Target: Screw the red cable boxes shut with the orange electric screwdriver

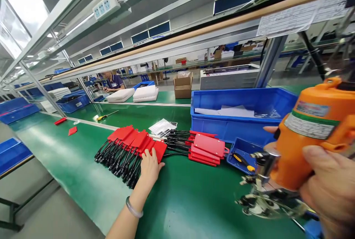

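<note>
Head: left hand (149, 166) on red case (161, 149)

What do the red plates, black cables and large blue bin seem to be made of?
The red plates: plastic or painted metal, satin; even colour, soft shine. The black cables: probably rubber or soft plastic outside, slightly glossy; they bend smoothly. The large blue bin: probably moulded plastic, smooth; evenly coloured walls.

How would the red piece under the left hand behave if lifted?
The red piece would probably stay stiff: it looks flat and straight-edged. It may feel light, as it looks thin. Black cables on the neighbouring pieces bend in curves, so any cable on it would likely flop.
</note>
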Available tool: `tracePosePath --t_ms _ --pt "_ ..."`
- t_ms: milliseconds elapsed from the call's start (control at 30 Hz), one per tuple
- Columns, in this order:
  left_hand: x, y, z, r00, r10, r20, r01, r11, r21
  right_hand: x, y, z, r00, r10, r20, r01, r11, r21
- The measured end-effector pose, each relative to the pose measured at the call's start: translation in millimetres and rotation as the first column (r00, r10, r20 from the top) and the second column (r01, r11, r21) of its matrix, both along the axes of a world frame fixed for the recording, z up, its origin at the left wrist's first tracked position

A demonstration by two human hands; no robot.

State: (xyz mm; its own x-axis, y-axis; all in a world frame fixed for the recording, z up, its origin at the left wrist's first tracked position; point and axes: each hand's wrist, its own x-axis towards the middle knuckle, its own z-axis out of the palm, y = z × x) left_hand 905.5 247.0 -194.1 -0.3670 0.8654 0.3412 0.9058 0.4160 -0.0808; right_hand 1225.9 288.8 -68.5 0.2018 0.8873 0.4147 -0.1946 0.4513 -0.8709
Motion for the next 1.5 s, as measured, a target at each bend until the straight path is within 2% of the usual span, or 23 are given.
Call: tracePosePath --t_ms 100,200,300,367,433,500,567,633,733,1100,1400,1500 --pt "2.8 -2.5 0.2 1.0 -0.022 0.008 0.022 1.0 -0.003 -8.2 -4.6 1.2 0.994 0.082 -0.069 -0.088 0.993 -0.082" --pt "13.2 -9.6 11.8 0.998 -0.059 -0.004 0.059 0.998 0.023 -15.1 -8.2 3.4 0.988 0.139 -0.064 -0.142 0.989 -0.044" --pt "35.8 -21.2 21.5 0.976 -0.216 -0.033 0.218 0.974 0.057 -21.7 -7.6 4.5 0.982 0.182 -0.046 -0.183 0.983 -0.002" --pt "56.3 -27.0 21.2 0.917 -0.4 -0.003 0.4 0.916 0.032 -26.8 -4.4 3.3 0.986 0.164 -0.027 -0.163 0.985 0.047" --pt "76.7 -28.8 15.4 0.825 -0.56 0.07 0.563 0.826 -0.03 -32.5 -0.1 0.6 0.993 0.12 -0.014 -0.118 0.988 0.101" --pt "92.2 -26.7 6.1 0.744 -0.652 0.146 0.666 0.742 -0.074 -38.2 3.4 -2.9 0.996 0.089 -0.005 -0.087 0.987 0.132" --pt "100.4 -22.6 -3.8 0.691 -0.693 0.204 0.717 0.692 -0.081 -43.3 5.3 -6.5 0.997 0.078 -0.002 -0.077 0.988 0.137" --pt "102.5 -18.9 -11.8 0.675 -0.694 0.251 0.728 0.682 -0.07 -47.5 5.7 -10.1 0.997 0.073 -0.004 -0.072 0.988 0.134" --pt "101.3 -16.9 -17.9 0.683 -0.67 0.291 0.712 0.699 -0.063 -52.7 5.4 -15.9 0.998 0.059 -0.006 -0.057 0.988 0.143" --pt "102.3 -18.9 -14.8 0.672 -0.67 0.316 0.719 0.692 -0.063 -65.8 3.6 -27.9 0.999 -0.027 0.022 0.023 0.988 0.153" --pt "99.5 -18.0 -24.3 0.648 -0.689 0.324 0.732 0.681 -0.016 -71.3 -9.3 -49.7 0.997 0.026 0.068 -0.036 0.988 0.147" --pt "97.6 -19.1 -23.7 0.635 -0.706 0.314 0.744 0.668 -0.003 -68.2 -12.0 -43.8 0.999 0.035 0.011 -0.036 0.988 0.153"
